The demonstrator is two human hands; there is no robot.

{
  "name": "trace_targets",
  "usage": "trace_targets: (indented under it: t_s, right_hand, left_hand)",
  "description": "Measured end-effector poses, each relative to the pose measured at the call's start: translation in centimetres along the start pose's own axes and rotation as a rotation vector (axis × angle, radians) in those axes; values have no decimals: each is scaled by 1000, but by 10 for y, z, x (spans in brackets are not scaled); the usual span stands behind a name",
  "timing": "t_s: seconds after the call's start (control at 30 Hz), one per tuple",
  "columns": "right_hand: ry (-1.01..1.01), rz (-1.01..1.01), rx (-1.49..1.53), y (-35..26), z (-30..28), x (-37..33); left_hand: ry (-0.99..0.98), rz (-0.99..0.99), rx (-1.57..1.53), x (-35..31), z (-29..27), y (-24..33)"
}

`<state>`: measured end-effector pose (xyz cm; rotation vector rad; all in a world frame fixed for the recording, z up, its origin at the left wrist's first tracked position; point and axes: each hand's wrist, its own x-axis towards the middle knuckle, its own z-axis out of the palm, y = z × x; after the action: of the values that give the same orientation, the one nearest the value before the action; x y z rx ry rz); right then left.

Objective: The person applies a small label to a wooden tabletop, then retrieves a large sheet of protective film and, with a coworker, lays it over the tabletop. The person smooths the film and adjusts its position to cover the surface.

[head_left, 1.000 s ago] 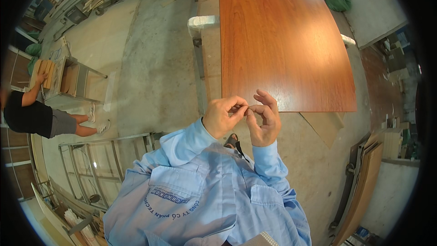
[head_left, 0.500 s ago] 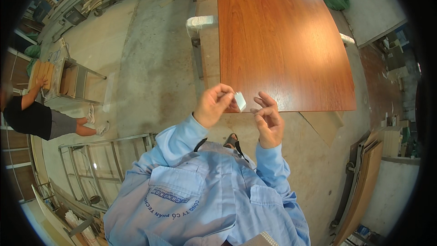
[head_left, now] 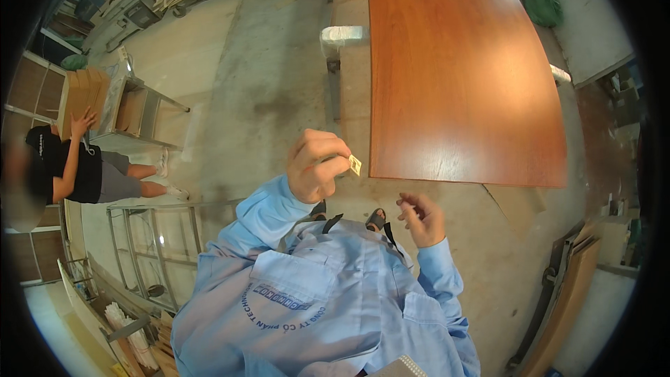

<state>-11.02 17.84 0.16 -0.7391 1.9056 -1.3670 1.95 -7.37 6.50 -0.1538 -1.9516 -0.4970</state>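
- Two bare hands show above the person's light blue work shirt [head_left: 307, 307], both raised in front of the chest.
- The left hand [head_left: 315, 165] is curled closed, thumb and forefinger pinching a small pale tag [head_left: 355, 165] by one edge.
- The small pale tag sticks out to the right of the fingertips, held in the air just short of the near edge of the reddish-brown wooden panel [head_left: 453, 70], not touching it.
- What the tag is made of is too small to tell.
- The right hand [head_left: 423, 218] hangs lower and to the right, fingers loosely bent and parted, holding nothing; it is well apart from the tag.
- The wooden panel is long and glossy, running away from the person, and lies on a metal stand [head_left: 336, 49] whose wrapped end shows at its left edge.
- Below the hands is a grey concrete floor [head_left: 265, 84], stained and dusty.
- At the far left another person in a dark top [head_left: 70, 167] leans with one hand on a stack of pale boards [head_left: 82, 98] set on a metal frame.
- More boards lean at the lower right [head_left: 565, 300].
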Motion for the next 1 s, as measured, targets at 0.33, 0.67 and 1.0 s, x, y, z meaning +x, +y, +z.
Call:
trace_targets:
  t_s: [0.33, 0.67, 1.0]
  right_hand:
    - [-43, -70, 336, -101, 33, 30]
    - [-157, 60, 578, -90, 51, 47]
    - [-166, 187, 815, -80, 46, 55]
  left_hand:
    - [156, -820, -1561, -1, 27, -10]
    - [296, -985, -1401, -13, 55, 2]
    - [259, -960, -1206, -9, 68, 10]
